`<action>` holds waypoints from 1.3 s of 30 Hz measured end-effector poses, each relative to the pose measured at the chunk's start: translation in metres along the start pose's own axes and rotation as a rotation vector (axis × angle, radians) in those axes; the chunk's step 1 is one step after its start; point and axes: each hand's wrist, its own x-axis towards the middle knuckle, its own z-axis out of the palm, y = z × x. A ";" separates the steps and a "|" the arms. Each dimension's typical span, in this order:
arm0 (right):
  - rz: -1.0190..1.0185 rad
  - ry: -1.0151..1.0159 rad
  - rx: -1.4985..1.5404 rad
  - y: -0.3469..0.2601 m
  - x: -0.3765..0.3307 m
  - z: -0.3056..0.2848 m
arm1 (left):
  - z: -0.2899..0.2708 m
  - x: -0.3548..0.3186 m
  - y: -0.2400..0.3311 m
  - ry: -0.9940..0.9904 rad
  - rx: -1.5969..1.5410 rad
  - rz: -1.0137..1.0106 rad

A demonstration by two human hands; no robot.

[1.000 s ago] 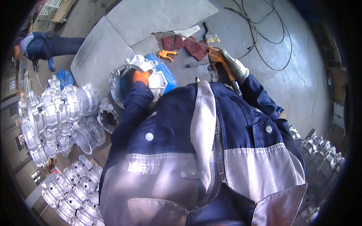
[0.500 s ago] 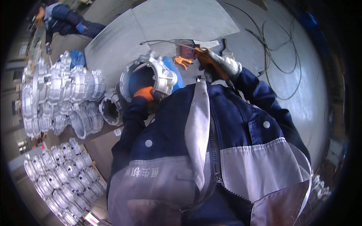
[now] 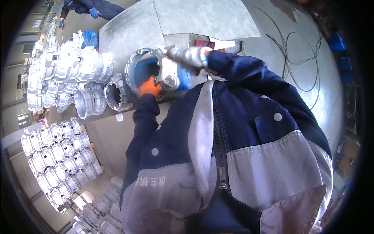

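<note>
A silvery cast-metal housing [image 3: 170, 72] with a wide round flange lies on its side on the bench, its opening toward the left. My left hand [image 3: 150, 87], in an orange glove, closes on the lower rim of that flange. Blue material [image 3: 148, 68] shows through the opening and again behind the casting. Over the housing's right side, my white-gloved right hand [image 3: 193, 57] is smeared by motion. A dark brownish streak [image 3: 177, 60] reaches out from it, apparently the orange-handled air gun seen in its grip earlier; its nozzle cannot be made out.
A smaller ring-shaped casting [image 3: 115, 93] stands left of the housing. Stacked castings [image 3: 70, 66] fill the left side, with more on a pallet [image 3: 60, 160] below. A cable [image 3: 286, 54] coils at right. Another person's blue-gloved hand [image 3: 94, 13] shows at upper left.
My right hand has swung left from beside the housing to above its right part. My left hand stays at the rim. The whole view has shifted, and the orange gun lying on the bench is hidden.
</note>
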 end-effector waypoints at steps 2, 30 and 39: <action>0.131 0.019 0.252 0.029 -0.023 -0.033 | -0.001 -0.003 0.008 0.047 0.127 -0.033; 0.252 0.131 0.685 0.214 -0.136 -0.023 | 0.024 0.037 0.006 -0.058 0.234 -0.161; 0.292 0.041 0.696 0.212 -0.128 -0.030 | 0.014 0.029 0.016 -0.098 0.224 -0.159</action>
